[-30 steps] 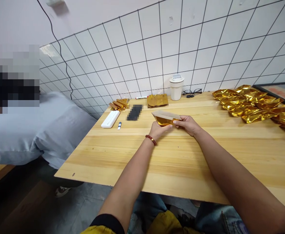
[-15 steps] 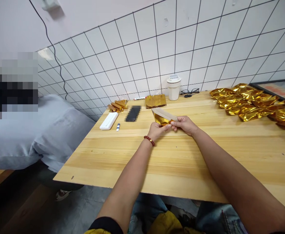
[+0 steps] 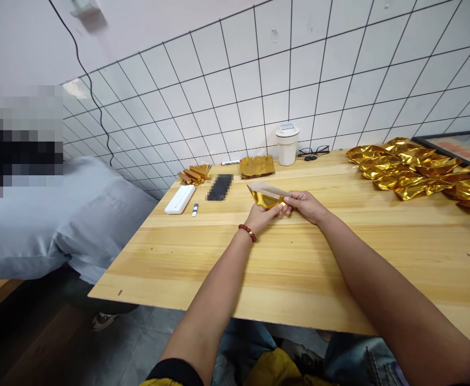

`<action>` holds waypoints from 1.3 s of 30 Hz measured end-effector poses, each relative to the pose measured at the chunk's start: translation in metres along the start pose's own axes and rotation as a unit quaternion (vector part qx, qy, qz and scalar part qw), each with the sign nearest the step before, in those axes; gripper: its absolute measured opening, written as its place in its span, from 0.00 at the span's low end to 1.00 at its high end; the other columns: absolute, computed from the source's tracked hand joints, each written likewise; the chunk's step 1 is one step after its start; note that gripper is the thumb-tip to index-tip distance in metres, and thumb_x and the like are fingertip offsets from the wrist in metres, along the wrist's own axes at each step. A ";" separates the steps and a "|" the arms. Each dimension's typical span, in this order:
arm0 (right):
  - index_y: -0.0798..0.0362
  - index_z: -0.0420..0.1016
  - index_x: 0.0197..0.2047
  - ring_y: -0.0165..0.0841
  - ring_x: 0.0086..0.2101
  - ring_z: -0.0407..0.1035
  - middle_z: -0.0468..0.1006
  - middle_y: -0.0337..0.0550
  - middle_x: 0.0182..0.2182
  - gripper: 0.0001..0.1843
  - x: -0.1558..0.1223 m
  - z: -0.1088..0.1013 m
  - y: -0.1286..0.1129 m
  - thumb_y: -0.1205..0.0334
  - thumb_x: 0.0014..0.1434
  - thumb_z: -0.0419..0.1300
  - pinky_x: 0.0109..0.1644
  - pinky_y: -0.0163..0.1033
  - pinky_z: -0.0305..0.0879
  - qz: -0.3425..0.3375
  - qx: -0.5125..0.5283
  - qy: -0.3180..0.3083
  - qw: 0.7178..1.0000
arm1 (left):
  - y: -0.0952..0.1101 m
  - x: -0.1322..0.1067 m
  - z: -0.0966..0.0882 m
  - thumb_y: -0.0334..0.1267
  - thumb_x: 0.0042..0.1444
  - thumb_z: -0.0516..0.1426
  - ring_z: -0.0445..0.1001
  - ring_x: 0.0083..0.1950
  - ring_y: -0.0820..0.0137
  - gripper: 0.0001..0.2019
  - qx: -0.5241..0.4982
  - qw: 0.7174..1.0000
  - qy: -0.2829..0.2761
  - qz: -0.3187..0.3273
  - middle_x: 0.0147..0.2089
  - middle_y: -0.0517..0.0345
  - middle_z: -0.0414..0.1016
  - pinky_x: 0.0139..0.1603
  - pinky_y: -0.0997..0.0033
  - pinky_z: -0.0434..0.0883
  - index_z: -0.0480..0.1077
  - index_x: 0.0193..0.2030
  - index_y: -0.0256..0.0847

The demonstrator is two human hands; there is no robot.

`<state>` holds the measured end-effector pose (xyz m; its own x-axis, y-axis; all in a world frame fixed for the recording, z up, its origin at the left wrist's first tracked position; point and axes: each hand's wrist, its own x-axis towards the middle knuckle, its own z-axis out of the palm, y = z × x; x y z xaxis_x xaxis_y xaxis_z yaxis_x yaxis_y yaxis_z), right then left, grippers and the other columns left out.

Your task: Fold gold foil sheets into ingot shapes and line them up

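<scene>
Both my hands hold one piece of gold foil paper just above the wooden table. Its pale back faces up and its shiny gold side shows below. My left hand, with a red bead bracelet at the wrist, pinches its near edge. My right hand pinches its right corner. The paper is partly folded into a narrow wedge.
A heap of crumpled gold foil sheets lies at the right. Folded gold pieces, a flat gold stack, a white cup, glasses, a white case and a small tube sit near the tiled wall. A person in grey sits at left.
The foil paper has been folded narrower between my fingers and turned slightly. My hands stay in the same place over the table.
</scene>
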<state>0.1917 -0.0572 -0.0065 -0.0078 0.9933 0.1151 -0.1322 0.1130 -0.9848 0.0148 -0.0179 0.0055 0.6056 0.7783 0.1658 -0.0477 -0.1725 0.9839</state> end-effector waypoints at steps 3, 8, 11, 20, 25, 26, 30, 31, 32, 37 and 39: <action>0.55 0.78 0.26 0.27 0.22 0.69 0.79 0.40 0.23 0.25 0.000 -0.001 0.000 0.39 0.42 0.74 0.30 0.35 0.66 0.004 0.004 -0.004 1.000 | 0.000 -0.001 0.000 0.57 0.46 0.67 0.72 0.32 0.70 0.22 0.010 1.000 -0.008 -0.005 0.28 0.54 0.76 0.39 0.68 0.70 0.76 0.28 0.36; 0.55 0.78 0.26 0.27 0.22 0.69 0.79 0.40 0.22 0.26 -0.001 0.000 -0.001 0.39 0.41 0.75 0.30 0.35 0.66 0.009 0.007 -0.003 1.000 | 0.001 -0.002 -0.001 0.58 0.47 0.66 0.72 0.35 0.69 0.22 0.023 1.000 -0.010 -0.007 0.31 0.53 0.77 0.43 0.67 0.70 0.75 0.27 0.37; 0.55 0.77 0.25 0.27 0.21 0.69 0.78 0.40 0.21 0.26 -0.001 0.001 -0.002 0.39 0.41 0.75 0.29 0.34 0.65 0.010 0.005 0.001 1.000 | 0.000 -0.001 -0.002 0.59 0.47 0.65 0.71 0.34 0.69 0.23 0.037 0.999 -0.018 -0.004 0.28 0.54 0.75 0.43 0.67 0.69 0.73 0.24 0.37; 0.55 0.78 0.25 0.28 0.21 0.69 0.78 0.42 0.21 0.27 -0.003 0.004 -0.003 0.38 0.43 0.74 0.28 0.35 0.65 0.011 -0.020 0.008 1.000 | 0.000 -0.002 -0.002 0.57 0.49 0.65 0.69 0.30 0.72 0.22 0.036 0.999 -0.035 0.000 0.24 0.58 0.72 0.37 0.69 0.68 0.71 0.25 0.38; 0.54 0.75 0.21 0.26 0.19 0.66 0.76 0.40 0.19 0.27 -0.004 0.007 -0.005 0.38 0.41 0.74 0.25 0.34 0.63 0.010 -0.027 0.013 1.000 | -0.002 -0.001 -0.003 0.57 0.49 0.65 0.69 0.29 0.72 0.22 0.044 0.998 -0.044 -0.004 0.24 0.58 0.71 0.36 0.68 0.68 0.71 0.25 0.38; 0.54 0.74 0.22 0.26 0.19 0.66 0.76 0.39 0.18 0.27 -0.004 0.007 -0.006 0.38 0.40 0.74 0.25 0.34 0.63 0.010 -0.023 0.017 1.000 | -0.003 -0.001 -0.003 0.57 0.48 0.65 0.70 0.30 0.72 0.22 0.042 0.998 -0.040 -0.006 0.26 0.57 0.73 0.37 0.68 0.68 0.72 0.26 0.37; 0.53 0.74 0.23 0.26 0.18 0.65 0.75 0.38 0.17 0.28 -0.004 0.008 -0.008 0.37 0.39 0.74 0.23 0.34 0.62 0.016 -0.014 0.016 1.000 | -0.003 0.000 -0.002 0.59 0.45 0.67 0.71 0.33 0.71 0.24 0.009 1.000 -0.020 -0.011 0.31 0.55 0.76 0.39 0.68 0.68 0.74 0.30 0.36; 0.53 0.74 0.22 0.26 0.18 0.65 0.75 0.38 0.17 0.28 -0.004 0.008 -0.008 0.36 0.39 0.74 0.23 0.34 0.61 0.017 -0.017 0.012 1.000 | -0.003 0.000 -0.002 0.59 0.44 0.67 0.71 0.33 0.71 0.24 0.002 1.000 -0.017 -0.013 0.31 0.56 0.75 0.39 0.68 0.68 0.74 0.31 0.37; 0.53 0.73 0.22 0.25 0.17 0.64 0.75 0.37 0.17 0.28 -0.004 0.008 -0.008 0.36 0.39 0.74 0.23 0.33 0.61 0.018 -0.021 0.009 1.000 | -0.003 0.000 -0.002 0.60 0.44 0.67 0.71 0.33 0.71 0.25 -0.002 1.000 -0.014 -0.015 0.30 0.56 0.75 0.39 0.68 0.68 0.74 0.31 0.37; 0.54 0.74 0.22 0.25 0.18 0.65 0.75 0.38 0.18 0.28 -0.005 0.009 -0.008 0.36 0.41 0.73 0.24 0.33 0.61 0.019 -0.039 0.014 0.999 | 0.000 0.000 -0.003 0.61 0.44 0.66 0.69 0.31 0.72 0.25 0.023 1.000 -0.015 -0.012 0.27 0.56 0.73 0.37 0.68 0.67 0.72 0.27 0.37; 0.54 0.74 0.23 0.26 0.19 0.66 0.76 0.39 0.19 0.28 -0.005 0.008 -0.006 0.36 0.41 0.73 0.25 0.33 0.62 0.018 -0.040 0.014 0.999 | 0.001 -0.001 -0.003 0.61 0.45 0.66 0.68 0.30 0.72 0.25 0.034 0.999 -0.015 -0.006 0.26 0.57 0.72 0.37 0.69 0.67 0.71 0.26 0.37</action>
<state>0.1842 -0.0631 0.0004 0.0166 0.9969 0.0769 -0.0521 0.0777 -0.9956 0.0118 -0.0168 0.0068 0.6290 0.7628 0.1500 0.0130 -0.2033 0.9790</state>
